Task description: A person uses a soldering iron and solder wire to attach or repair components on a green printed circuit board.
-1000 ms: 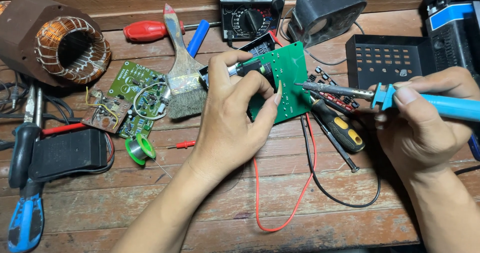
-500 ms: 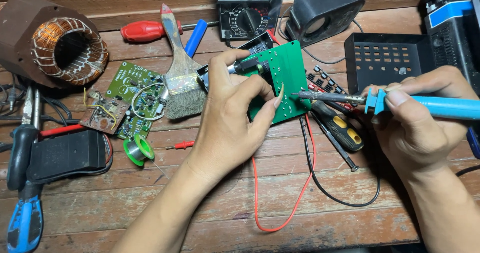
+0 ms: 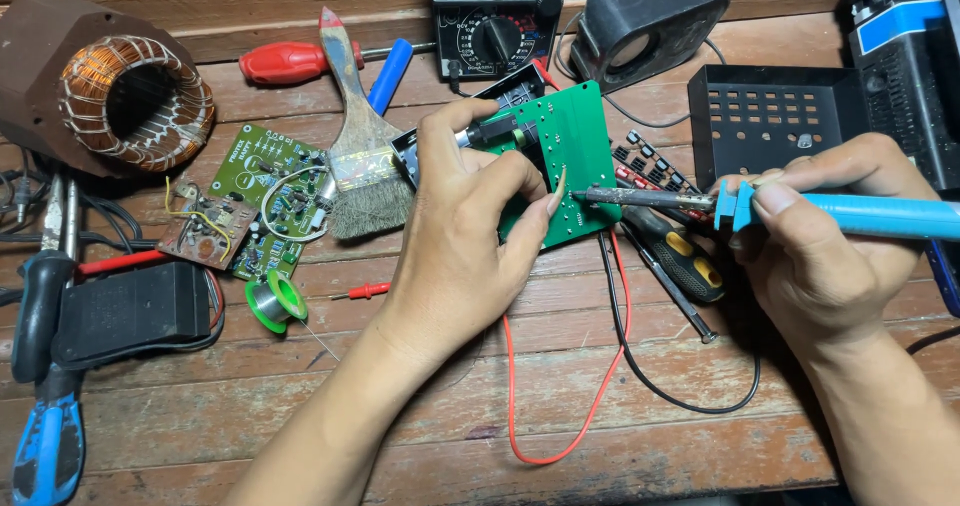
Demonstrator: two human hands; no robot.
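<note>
A green circuit board (image 3: 570,156), a blue-handled soldering iron (image 3: 850,214), a red screwdriver (image 3: 285,63), copper-orange coil windings (image 3: 135,101).

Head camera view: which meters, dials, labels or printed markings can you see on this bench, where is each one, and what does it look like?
Analog multimeter: top centre, black box, pale scale window, round selector dial.
Loose circuit board: left of the paintbrush, green, white printed markings.
Held circuit board: in the left hand, green, fine white markings.
Black device: top right, blue label band.
</note>
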